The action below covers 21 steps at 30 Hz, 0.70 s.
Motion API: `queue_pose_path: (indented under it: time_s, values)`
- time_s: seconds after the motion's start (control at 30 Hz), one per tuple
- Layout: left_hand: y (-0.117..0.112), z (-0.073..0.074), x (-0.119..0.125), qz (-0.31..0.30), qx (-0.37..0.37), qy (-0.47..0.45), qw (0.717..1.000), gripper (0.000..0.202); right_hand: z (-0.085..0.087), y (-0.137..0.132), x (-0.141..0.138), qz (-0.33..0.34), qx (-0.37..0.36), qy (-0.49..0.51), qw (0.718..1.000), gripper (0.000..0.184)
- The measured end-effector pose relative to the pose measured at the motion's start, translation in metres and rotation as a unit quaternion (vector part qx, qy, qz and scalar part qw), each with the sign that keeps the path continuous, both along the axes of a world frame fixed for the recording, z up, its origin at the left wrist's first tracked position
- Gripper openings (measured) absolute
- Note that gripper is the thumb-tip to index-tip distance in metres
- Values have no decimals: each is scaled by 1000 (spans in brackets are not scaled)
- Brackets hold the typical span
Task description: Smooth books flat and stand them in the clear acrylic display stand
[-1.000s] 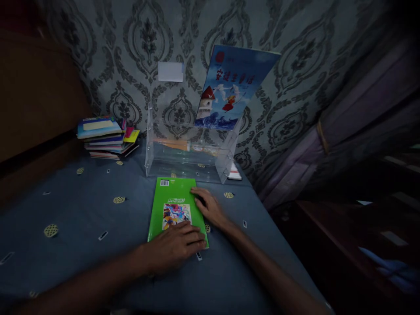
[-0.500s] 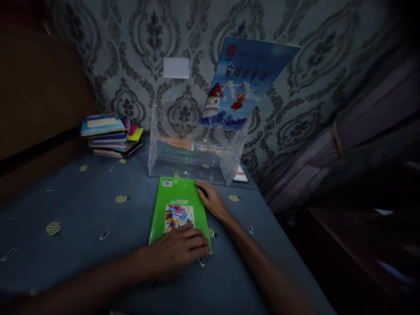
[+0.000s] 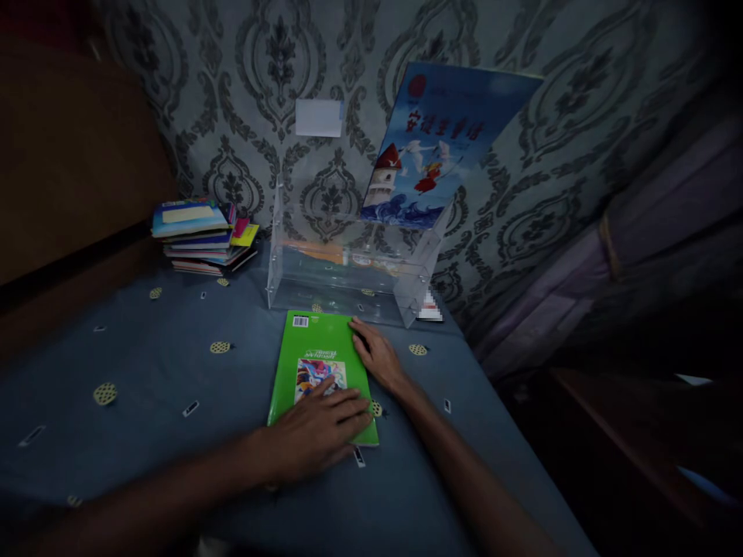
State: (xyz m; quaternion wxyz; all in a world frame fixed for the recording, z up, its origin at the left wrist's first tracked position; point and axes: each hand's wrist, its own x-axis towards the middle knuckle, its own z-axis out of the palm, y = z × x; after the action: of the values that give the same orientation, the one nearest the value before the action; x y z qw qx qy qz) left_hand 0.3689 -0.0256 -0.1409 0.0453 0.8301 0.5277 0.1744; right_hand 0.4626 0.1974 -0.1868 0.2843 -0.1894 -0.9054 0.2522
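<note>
A green book (image 3: pixel 325 336) with a barcode and a colourful picture lies flat on the blue patterned tablecloth (image 3: pixel 156 348). Across its near part rests my left hand (image 3: pixel 322 425), palm down with the fingers spread, covering the lower edge of the picture. My right hand (image 3: pixel 377 356) touches the book's far right edge, fingers stretched forward and not wrapped round it. Just behind the book stands a clear acrylic rack (image 3: pixel 342 286). A blue picture book (image 3: pixel 441 147) with a red-roofed tower on its cover leans upright in the rack's right part.
A stack of books (image 3: pixel 197 236) sits at the back left, near a brown wooden panel (image 3: pixel 70 155). Patterned wallpaper with a white switch plate (image 3: pixel 319 118) rises behind the rack. A tied curtain (image 3: pixel 655 240) hangs at the right, beyond the table's edge.
The whole view has shifted slightly, so things sit a little farther right. My left hand's fingers are spread a bit more on the green book; the right hand stays at its edge.
</note>
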Motion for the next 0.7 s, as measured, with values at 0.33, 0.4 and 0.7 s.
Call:
queue_pose_path:
  time_s: [0.33, 0.4, 0.7]
  values:
    - [12, 0, -40, 62, -53, -16, 997, 60, 0, -22, 21, 4, 13, -13, 1000, 45]
    - [20, -5, -62, 100, -46, -8, 994, 58, 3, -28, 27, 5, 20, -22, 1000, 45]
    - [50, -19, -136, 237, -62, -48, 968, 61, 6, -36, 36, 5, 20, -37, 999, 46]
